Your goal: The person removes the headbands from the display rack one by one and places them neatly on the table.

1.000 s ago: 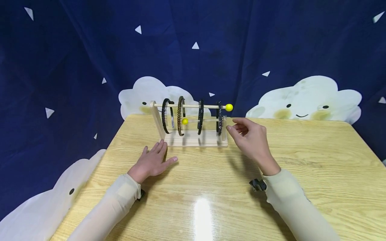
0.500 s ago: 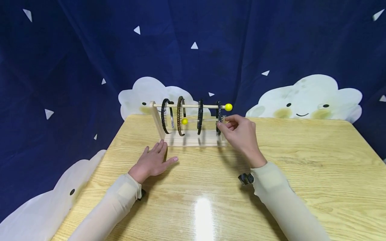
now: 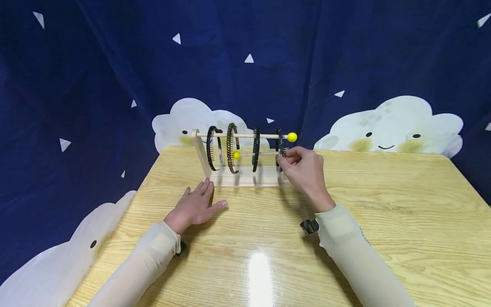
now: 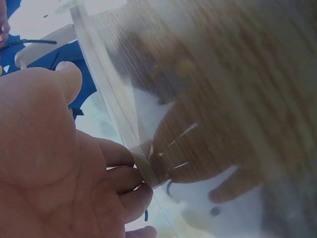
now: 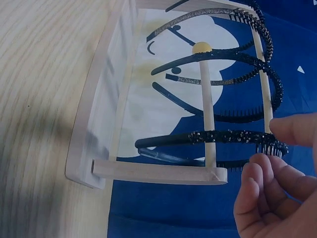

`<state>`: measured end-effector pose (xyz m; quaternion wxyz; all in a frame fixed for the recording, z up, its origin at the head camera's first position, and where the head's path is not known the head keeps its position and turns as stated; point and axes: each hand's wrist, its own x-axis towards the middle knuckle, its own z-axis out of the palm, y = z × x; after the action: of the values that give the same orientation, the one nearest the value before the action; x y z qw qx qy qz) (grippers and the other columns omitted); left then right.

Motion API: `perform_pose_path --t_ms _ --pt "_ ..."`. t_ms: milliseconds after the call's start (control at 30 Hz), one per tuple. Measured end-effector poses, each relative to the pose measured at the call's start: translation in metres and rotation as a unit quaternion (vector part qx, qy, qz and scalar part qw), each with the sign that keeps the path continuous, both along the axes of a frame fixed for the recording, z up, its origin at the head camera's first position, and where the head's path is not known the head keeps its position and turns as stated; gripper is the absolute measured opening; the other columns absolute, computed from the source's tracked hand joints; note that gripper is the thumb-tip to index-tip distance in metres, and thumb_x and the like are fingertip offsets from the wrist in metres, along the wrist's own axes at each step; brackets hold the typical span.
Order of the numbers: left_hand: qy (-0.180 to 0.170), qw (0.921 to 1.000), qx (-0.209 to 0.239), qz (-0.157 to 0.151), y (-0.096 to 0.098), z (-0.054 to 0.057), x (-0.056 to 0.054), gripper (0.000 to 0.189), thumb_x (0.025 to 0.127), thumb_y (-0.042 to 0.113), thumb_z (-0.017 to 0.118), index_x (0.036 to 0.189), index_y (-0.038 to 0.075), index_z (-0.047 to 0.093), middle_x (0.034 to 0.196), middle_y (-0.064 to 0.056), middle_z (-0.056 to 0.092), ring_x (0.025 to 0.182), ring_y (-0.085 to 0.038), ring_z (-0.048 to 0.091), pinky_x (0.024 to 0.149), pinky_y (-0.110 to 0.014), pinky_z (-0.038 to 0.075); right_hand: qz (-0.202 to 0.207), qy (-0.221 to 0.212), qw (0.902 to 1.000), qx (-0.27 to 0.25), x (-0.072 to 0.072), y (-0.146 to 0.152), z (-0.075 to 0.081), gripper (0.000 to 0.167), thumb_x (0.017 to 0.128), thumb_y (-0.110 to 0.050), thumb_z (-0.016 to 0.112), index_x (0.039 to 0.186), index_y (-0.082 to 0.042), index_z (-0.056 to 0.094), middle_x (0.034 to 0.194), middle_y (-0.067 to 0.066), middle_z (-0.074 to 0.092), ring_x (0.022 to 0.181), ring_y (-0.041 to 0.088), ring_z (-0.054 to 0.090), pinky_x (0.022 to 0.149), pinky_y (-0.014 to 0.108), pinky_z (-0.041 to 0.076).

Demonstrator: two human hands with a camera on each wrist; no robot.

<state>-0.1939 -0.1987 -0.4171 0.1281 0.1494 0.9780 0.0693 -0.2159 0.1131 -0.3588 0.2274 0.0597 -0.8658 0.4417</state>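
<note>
A wooden stand (image 3: 239,178) with two rods holds several toothed headbands. My right hand (image 3: 307,172) pinches the rightmost one, a black headband with glittering stones (image 5: 223,137), between thumb and fingers near its teeth; it still hangs around the rods. Left of it hang a plain black headband (image 3: 255,149), a brown beaded headband (image 3: 230,149) and another black headband (image 3: 209,149). My left hand (image 3: 194,205) lies with fingers spread on the table, fingertips touching the stand's front left corner. In the left wrist view that hand (image 4: 64,163) meets the base's edge.
Yellow balls cap the upper rod (image 3: 292,137) and the lower rod (image 3: 236,155), at opposite ends. The stand is on a glossy wooden table (image 3: 368,204), close to its back edge. Behind hangs a dark blue curtain (image 3: 215,64) with white clouds.
My right hand has moved left from beside the stand and taken hold of the rightmost headband. The left hand has stayed at the stand's corner.
</note>
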Motion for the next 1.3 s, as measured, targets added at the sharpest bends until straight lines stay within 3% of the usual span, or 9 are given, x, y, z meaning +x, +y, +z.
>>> perform_pose_path --t_ms 367,800,1300 --pt "-0.001 1.0000 -0.005 0.001 0.001 0.002 -0.001 0.094 0.099 0.071 0.031 0.159 -0.001 0.018 0.165 -0.019 0.008 0.151 -0.036 0.015 0.118 -0.062 0.009 -0.006 0.020 0.9997 0.009 0.000 0.002 0.002 0.020 0.087 -0.024 0.079 0.085 -0.004 0.076 0.071 0.004 0.070 0.061 0.017 0.064 0.065 0.037 0.052" --pt "-0.006 1.0000 -0.004 0.006 0.001 0.005 0.000 0.095 0.098 0.072 0.032 0.159 0.000 0.019 0.165 -0.019 0.009 0.151 -0.036 0.014 0.118 -0.061 0.009 -0.014 0.064 0.9979 -0.002 -0.002 0.006 0.019 0.019 0.085 -0.022 0.077 0.081 -0.003 0.075 0.068 0.005 0.070 0.060 0.017 0.064 0.074 0.037 0.049" --pt "-0.005 1.0000 -0.005 0.002 0.002 0.005 0.001 0.095 0.099 0.072 0.032 0.159 -0.001 0.019 0.165 -0.020 0.011 0.150 -0.036 0.016 0.118 -0.061 0.011 -0.027 0.094 0.9953 -0.003 -0.004 0.011 0.035 0.021 0.085 -0.023 0.075 0.081 -0.003 0.076 0.067 0.005 0.070 0.059 0.017 0.065 0.071 0.035 0.050"
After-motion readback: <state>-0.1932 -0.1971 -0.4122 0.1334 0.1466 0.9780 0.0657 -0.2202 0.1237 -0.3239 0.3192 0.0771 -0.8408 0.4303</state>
